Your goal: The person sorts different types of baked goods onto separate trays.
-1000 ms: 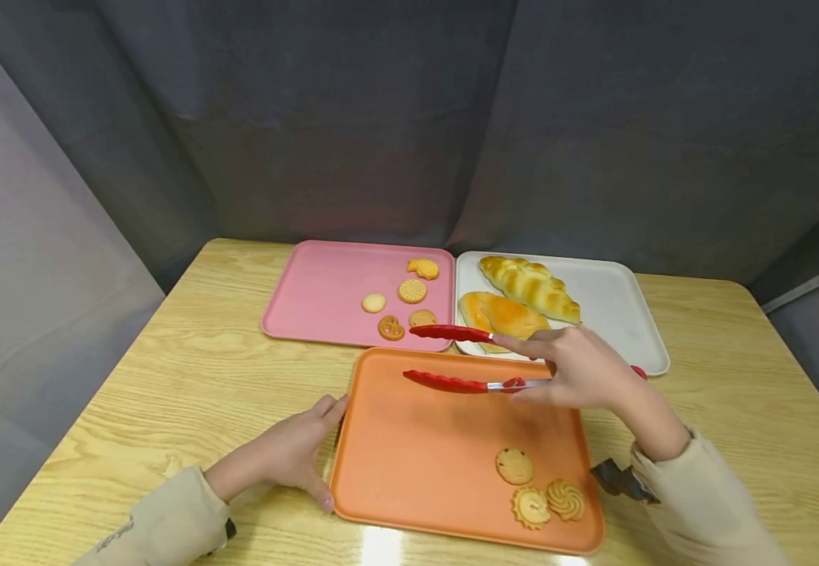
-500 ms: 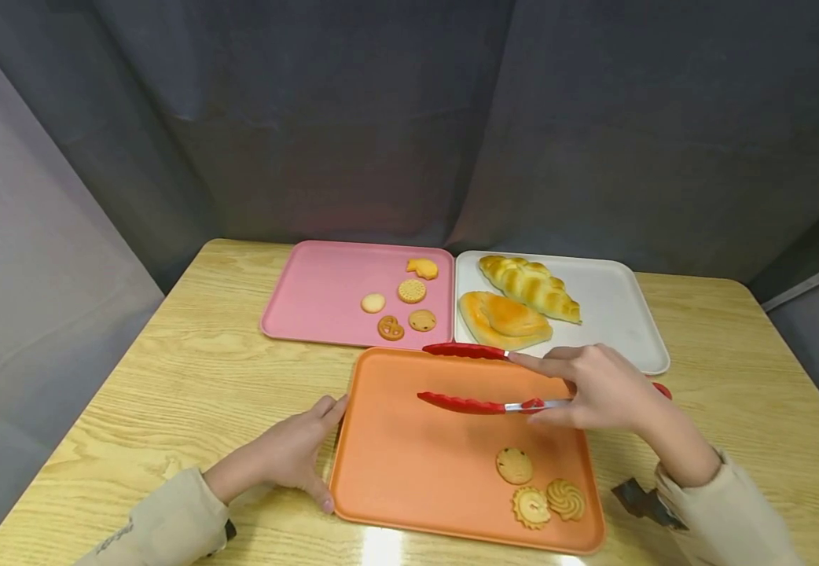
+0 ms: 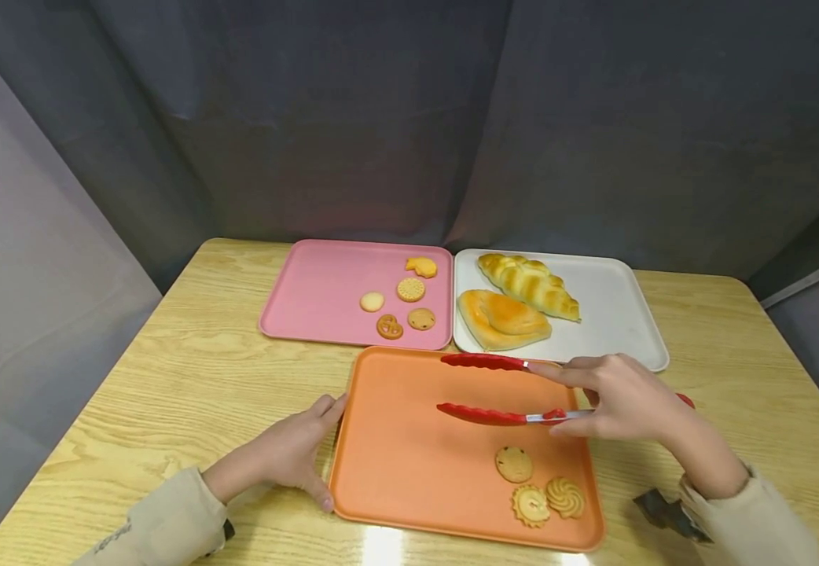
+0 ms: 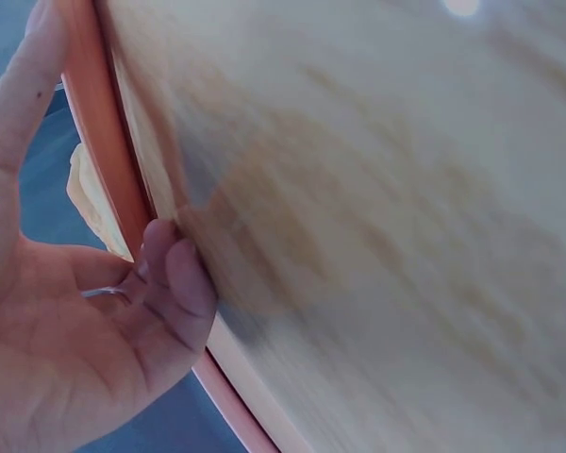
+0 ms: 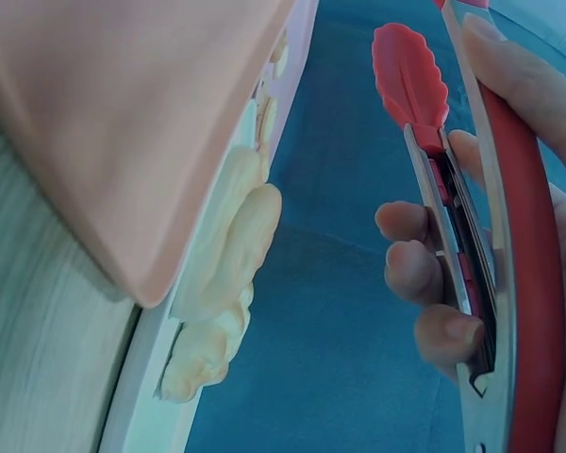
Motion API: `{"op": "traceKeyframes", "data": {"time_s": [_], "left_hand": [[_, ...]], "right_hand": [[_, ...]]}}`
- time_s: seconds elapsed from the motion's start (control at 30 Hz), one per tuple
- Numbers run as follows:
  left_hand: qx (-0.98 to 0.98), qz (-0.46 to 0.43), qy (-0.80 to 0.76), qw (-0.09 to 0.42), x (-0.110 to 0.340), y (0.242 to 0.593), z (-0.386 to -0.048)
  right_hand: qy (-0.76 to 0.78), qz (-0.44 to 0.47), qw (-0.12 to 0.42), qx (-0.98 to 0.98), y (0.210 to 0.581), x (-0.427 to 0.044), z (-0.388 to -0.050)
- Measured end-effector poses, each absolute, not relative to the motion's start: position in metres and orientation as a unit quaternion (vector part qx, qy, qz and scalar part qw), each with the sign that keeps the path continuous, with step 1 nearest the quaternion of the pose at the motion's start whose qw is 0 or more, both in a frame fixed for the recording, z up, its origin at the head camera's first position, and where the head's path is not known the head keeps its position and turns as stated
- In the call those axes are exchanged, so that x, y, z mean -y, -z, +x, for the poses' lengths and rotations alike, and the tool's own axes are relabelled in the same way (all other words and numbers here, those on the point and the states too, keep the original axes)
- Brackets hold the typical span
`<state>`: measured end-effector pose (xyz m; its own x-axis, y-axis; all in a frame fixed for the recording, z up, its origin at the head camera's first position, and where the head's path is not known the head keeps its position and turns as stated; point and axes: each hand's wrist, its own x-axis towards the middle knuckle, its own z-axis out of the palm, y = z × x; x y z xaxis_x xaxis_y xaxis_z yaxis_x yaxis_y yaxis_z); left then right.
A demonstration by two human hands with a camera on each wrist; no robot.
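My right hand [image 3: 622, 401] holds red-and-silver tongs [image 3: 490, 414] above the far right part of the orange tray [image 3: 409, 448]. The tongs' red scalloped tips are spread apart, with nothing between them. In the right wrist view, my fingers and thumb wrap the handles of the tongs [image 5: 533, 283]. At the orange tray's left edge rests my left hand [image 3: 289, 452]; the left wrist view shows its thumb along the rim and its other fingers [image 4: 184, 283] loosely bent. A speckled cookie [image 3: 514, 464], a scalloped cookie [image 3: 530, 505] and a swirl cookie [image 3: 565, 498] lie near the tray's right corner.
Behind, a pink tray [image 3: 317, 291] bears several small biscuits, among them a pretzel [image 3: 390, 327] and a fish-shaped one [image 3: 421, 267]. Beside it, a white tray [image 3: 615, 314] carries a braided loaf [image 3: 530, 284] and a folded bread [image 3: 504, 320]. A dark curtain [image 3: 339, 118] hangs behind the table.
My right hand and the tongs have moved right and toward me, away from the pink tray's front right corner. The tongs stay spread. My left hand and the orange tray have not moved.
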<state>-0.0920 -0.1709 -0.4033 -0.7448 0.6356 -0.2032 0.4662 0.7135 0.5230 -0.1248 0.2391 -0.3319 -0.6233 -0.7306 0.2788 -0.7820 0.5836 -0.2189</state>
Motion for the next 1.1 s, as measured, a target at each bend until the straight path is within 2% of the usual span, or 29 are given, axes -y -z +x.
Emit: {"op": "traceKeyframes", "data": {"time_s": [0.8, 1.1], "left_hand": [[-0.904, 0.308, -0.227, 0.189, 0.170, 0.403, -0.091], [-0.904, 0.307, -0.227, 0.191, 0.171, 0.403, -0.091]], "right_hand": [[-0.159, 0.429, 0.064, 0.887, 0.343, -0.278, -0.102], [-0.164, 0.421, 0.032, 0.891, 0.350, -0.292, -0.095]]}}
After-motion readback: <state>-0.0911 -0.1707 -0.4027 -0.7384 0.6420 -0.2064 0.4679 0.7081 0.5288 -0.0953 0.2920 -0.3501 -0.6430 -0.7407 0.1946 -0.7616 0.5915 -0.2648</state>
